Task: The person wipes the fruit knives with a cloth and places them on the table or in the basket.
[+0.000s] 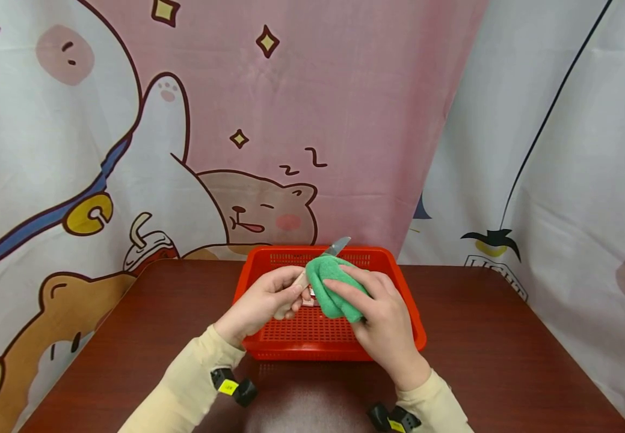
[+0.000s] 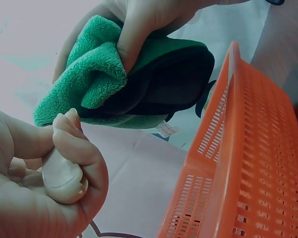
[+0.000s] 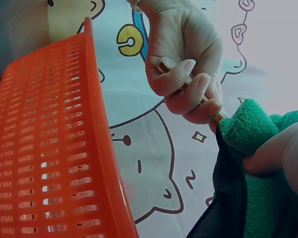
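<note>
My left hand (image 1: 262,304) grips the pale handle of a knife (image 1: 338,246), fingers curled round it. The handle's rounded butt (image 2: 63,181) shows in the left wrist view. Folded over the blade is a green towel (image 1: 329,288), with the blade's tip poking out beyond it in the head view. My right hand (image 1: 387,316) holds the towel against the blade, its thumb on one side and fingers on the other. In the right wrist view the towel (image 3: 251,126) meets the handle close to my left fingertips. Most of the blade is hidden by the cloth.
Below both hands a red plastic basket (image 1: 312,352) with perforated sides stands on the dark brown table (image 1: 485,343). A small white and red item (image 1: 308,300) in it is partly covered by the hands. A cartoon-printed curtain (image 1: 355,120) hangs behind the table.
</note>
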